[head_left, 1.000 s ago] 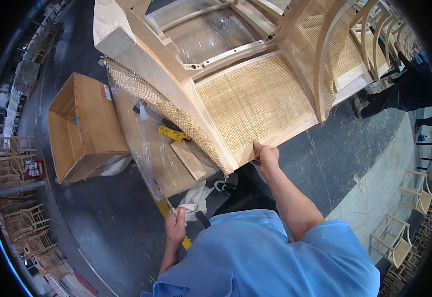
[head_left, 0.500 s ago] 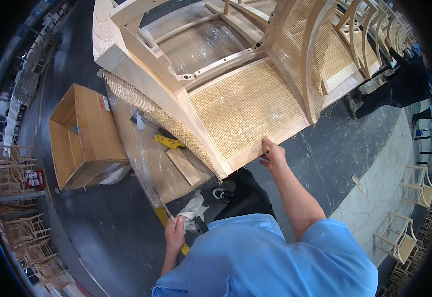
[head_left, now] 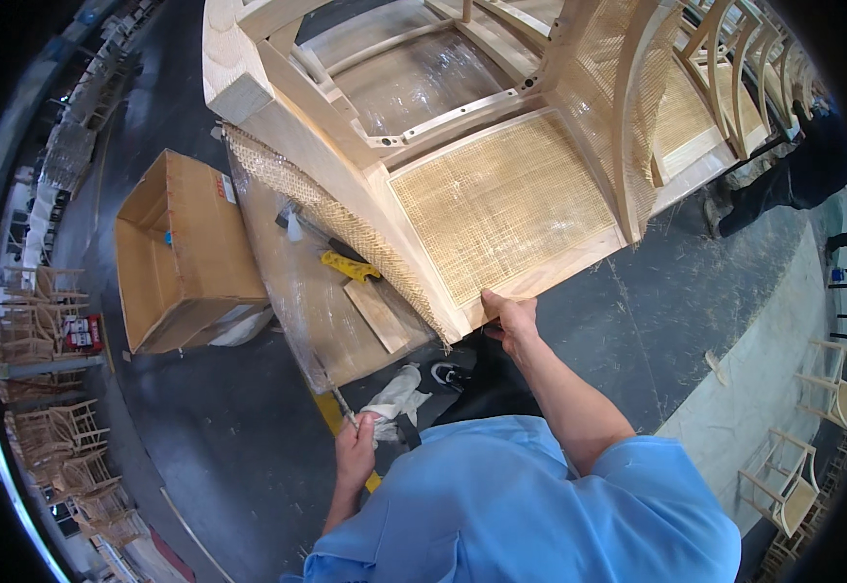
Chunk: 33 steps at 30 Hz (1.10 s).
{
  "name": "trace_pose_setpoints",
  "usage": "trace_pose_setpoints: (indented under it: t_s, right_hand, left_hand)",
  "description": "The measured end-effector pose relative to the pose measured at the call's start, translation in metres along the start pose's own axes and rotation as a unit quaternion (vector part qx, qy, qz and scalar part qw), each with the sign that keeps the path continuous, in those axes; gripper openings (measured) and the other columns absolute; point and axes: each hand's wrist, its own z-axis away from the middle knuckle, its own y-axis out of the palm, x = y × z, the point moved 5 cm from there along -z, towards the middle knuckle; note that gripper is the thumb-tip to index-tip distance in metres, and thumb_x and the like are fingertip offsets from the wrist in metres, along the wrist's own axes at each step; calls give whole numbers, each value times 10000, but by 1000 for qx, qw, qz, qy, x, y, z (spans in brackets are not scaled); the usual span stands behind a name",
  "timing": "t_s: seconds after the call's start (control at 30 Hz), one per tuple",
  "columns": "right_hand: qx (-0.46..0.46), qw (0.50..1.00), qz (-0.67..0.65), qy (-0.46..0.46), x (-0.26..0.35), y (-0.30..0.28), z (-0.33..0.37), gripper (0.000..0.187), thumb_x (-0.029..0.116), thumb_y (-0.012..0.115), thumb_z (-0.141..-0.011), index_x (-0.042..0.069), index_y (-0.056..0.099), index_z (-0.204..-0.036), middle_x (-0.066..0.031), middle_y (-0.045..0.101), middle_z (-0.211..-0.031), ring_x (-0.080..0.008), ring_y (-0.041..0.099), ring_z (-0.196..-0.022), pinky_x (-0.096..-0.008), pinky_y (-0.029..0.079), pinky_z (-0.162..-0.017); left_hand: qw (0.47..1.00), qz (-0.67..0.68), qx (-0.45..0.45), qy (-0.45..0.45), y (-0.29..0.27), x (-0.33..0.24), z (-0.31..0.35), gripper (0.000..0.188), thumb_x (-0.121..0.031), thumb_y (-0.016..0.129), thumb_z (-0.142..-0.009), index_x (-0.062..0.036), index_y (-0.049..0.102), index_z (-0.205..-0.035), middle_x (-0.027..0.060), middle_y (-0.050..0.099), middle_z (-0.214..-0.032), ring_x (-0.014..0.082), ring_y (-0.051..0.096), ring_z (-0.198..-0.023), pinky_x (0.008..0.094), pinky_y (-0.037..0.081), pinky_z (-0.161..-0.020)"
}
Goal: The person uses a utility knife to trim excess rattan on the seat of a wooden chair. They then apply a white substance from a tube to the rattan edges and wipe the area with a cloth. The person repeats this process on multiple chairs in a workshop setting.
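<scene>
A pale wooden chair frame (head_left: 530,277) with a woven cane seat panel (head_left: 501,204) lies in front of me. My right hand (head_left: 513,319) is closed on its near rail, close to the left corner, thumb on top and fingers underneath. Low at the left, my left hand (head_left: 355,449) is wrapped round a thin, rod-like tool (head_left: 341,400); its kind cannot be made out. Next to that hand hangs a crumpled white cloth (head_left: 391,400). Along the chair's left side runs a loose, rough-edged strip of cane webbing (head_left: 331,219).
On the plastic-covered bench (head_left: 331,355) lie a yellow-handled tool (head_left: 349,266) and a flat wood piece (head_left: 377,316). An open cardboard box (head_left: 190,257) stands left of it. More chair frames (head_left: 725,107) line the far right, where a dark-clothed person (head_left: 793,175) is. Chairs (head_left: 783,486) stand at right.
My right hand has slid left along the chair's near rail, toward the corner. The whole view has shifted slightly. My left hand still grips the thin tool.
</scene>
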Motion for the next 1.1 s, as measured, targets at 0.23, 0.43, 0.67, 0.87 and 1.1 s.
trace_pose_setpoints:
  t_s: [0.23, 0.43, 0.67, 0.87, 1.1]
  right_hand:
    - [-11, 999, 15, -33, -7, 2, -5, 714, 150, 807, -871, 95, 346, -1414, -154, 612, -1282, -329, 654, -1092, -577, 535, -849]
    - [-22, 1000, 4, -21, -19, 17, 8, 851, 87, 832, -830, 78, 233, -1434, -183, 562, -1307, -312, 639, -1105, -503, 554, -819]
    - [-26, 996, 21, -79, -26, 25, 4, 805, 49, 824, -827, 39, 233, -1374, -197, 549, -1284, -320, 651, -1087, -457, 585, -796]
    - [-72, 992, 17, -104, -26, 21, 4, 881, 25, 846, -790, 29, 216, -1406, -208, 554, -1256, -295, 638, -1067, -433, 582, -832]
    - [80, 943, 218, -240, -33, -28, 65, 426, 300, 766, -921, 12, 692, -1225, -121, 716, -942, -208, 697, -863, -355, 556, -800]
  left_hand:
    - [999, 39, -13, -4, 0, 7, 6, 292, -199, 521, -1065, 17, 718, -1054, 143, 679, -993, 250, 657, -964, 368, 489, -886]
    - [1000, 24, 5, 13, 2, -6, 1, 295, -205, 526, -1065, 16, 720, -1062, 136, 685, -1032, 244, 660, -978, 366, 492, -888]
    - [1000, 10, 8, 23, 0, -5, -5, 297, -214, 528, -1064, 10, 724, -1070, 142, 690, -1032, 251, 666, -987, 365, 499, -883]
    - [998, 3, 27, 63, 14, -13, -12, 300, -218, 521, -1069, 6, 720, -1084, 144, 690, -1057, 255, 668, -1001, 370, 500, -893]
    - [987, -21, 46, 153, 60, -66, -8, 244, -182, 543, -1048, -21, 722, -1088, 165, 668, -1083, 314, 668, -994, 384, 506, -907]
